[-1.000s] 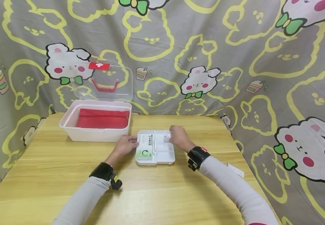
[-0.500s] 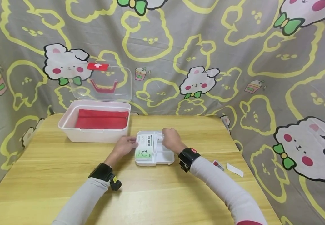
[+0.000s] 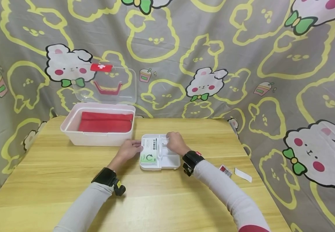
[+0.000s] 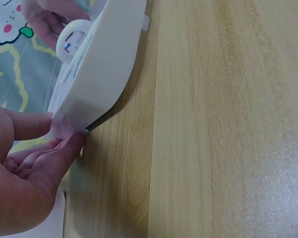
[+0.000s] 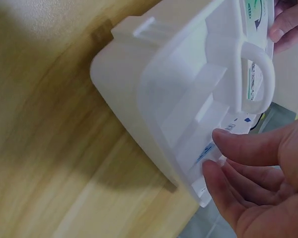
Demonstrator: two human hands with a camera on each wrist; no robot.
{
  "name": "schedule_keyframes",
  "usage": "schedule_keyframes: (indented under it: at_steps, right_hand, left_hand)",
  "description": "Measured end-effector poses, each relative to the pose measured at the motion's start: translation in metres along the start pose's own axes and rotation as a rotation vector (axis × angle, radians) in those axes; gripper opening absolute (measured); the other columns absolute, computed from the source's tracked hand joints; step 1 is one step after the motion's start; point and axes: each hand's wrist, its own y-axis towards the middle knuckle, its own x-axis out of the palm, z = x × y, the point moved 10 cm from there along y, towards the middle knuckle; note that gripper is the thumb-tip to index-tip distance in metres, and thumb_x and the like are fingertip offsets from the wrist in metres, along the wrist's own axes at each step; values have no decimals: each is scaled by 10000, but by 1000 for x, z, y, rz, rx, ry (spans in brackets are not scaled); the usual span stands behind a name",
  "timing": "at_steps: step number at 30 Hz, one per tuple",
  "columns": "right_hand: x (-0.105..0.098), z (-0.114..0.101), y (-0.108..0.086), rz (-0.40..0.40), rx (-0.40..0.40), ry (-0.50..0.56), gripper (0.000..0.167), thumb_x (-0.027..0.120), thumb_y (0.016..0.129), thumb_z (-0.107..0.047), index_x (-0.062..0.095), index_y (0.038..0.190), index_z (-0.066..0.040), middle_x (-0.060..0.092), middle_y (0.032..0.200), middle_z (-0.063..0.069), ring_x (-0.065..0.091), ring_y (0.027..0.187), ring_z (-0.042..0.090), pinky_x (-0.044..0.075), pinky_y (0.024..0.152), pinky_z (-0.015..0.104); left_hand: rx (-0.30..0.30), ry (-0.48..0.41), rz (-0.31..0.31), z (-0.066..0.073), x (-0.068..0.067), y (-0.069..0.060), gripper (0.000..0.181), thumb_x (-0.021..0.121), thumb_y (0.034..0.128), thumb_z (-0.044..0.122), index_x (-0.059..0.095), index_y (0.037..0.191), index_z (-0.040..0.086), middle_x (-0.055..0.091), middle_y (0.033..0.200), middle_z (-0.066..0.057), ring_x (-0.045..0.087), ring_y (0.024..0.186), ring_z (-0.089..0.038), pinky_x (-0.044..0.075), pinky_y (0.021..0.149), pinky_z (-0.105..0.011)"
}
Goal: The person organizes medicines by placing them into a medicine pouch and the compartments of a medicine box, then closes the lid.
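Right wrist: carton [image 5: 258,14], packet [image 5: 204,154] in tray [image 5: 131,82]; left hand [image 5: 290,24] around edge, right hand [image 5: 283,193] half-spread.

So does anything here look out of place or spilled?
Nothing looks spilled. A white strip and a small red-and-white packet lie loose on the table, well right of the tray, so they look a little stray.

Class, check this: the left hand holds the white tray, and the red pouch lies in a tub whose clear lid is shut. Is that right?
Not quite: the head view shows the clear lid raised open behind the tub, not shut. The rest stands: the left hand holds the white tray, and the red pouch lies in the tub.
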Motion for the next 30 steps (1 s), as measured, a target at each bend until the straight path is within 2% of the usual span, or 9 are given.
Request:
schedule_keyframes:
  at_steps: [5,13,23,30]
  right_hand:
    - [3,4,1,-14,23,-3,480,674,808,48,651,1286,19,691,1271,192,643,1181,353,546,1002,422]
    - [7,7,2,-37,51,-7,403,701,921,-167,659,1280,11,696,1264,189,636,1182,356,532,1014,438]
    - [9,9,5,-11,75,51,335,636,981,-163,665,1268,8,676,1299,200,632,1203,368,530,1024,445]
    - [9,6,7,53,42,-14,332,740,903,-136,671,1189,19,725,1117,193,676,1048,341,569,926,420]
  left_hand:
    - [11,-8,2,2,0,0,457,657,953,170,601,1357,-36,633,1358,-216,560,1326,-394,445,1111,-505]
    - [5,-4,2,0,0,0,458,665,948,173,607,1354,-31,640,1351,-212,560,1324,-395,446,1109,-505]
    - [-1,3,7,2,-2,-1,454,655,955,176,606,1355,-32,640,1352,-212,553,1329,-399,440,1112,-510]
    - [-2,13,4,2,-2,-1,454,650,959,183,606,1362,-21,634,1367,-205,533,1348,-396,433,1117,-511]
